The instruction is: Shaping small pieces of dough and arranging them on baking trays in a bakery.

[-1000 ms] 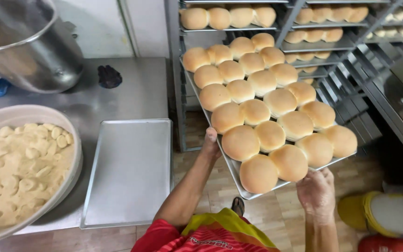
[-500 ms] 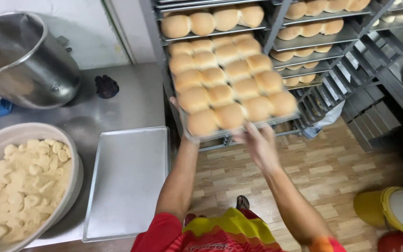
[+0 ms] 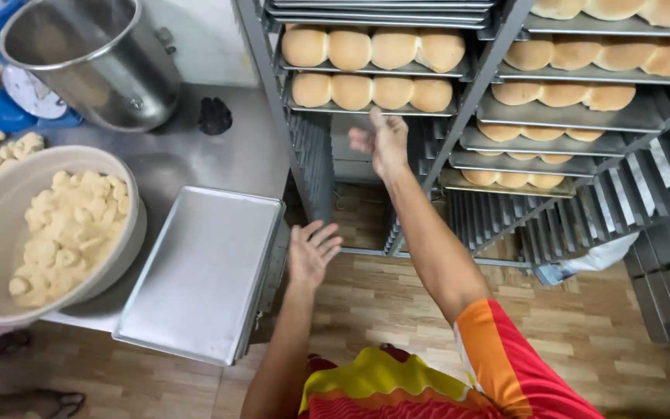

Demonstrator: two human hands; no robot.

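Steel rack (image 3: 474,101) fills the upper right of the frame, and the tray of golden buns (image 3: 371,91) carried a moment ago now sits on a shelf at upper centre. Right hand (image 3: 381,143) reaches just below it, fingers spread, empty. Left hand (image 3: 312,252) hangs open at centre, beside the empty tray (image 3: 195,279) on the counter (image 3: 219,159).

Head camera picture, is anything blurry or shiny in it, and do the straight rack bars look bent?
In the head view the right hand near the rack is slightly motion-smeared, while the left hand is sharper; soft glare sits on the steel pot and the empty tray; the rack's uprights splay outward, a wide-angle distortion; the light is even, with only faint shadows.
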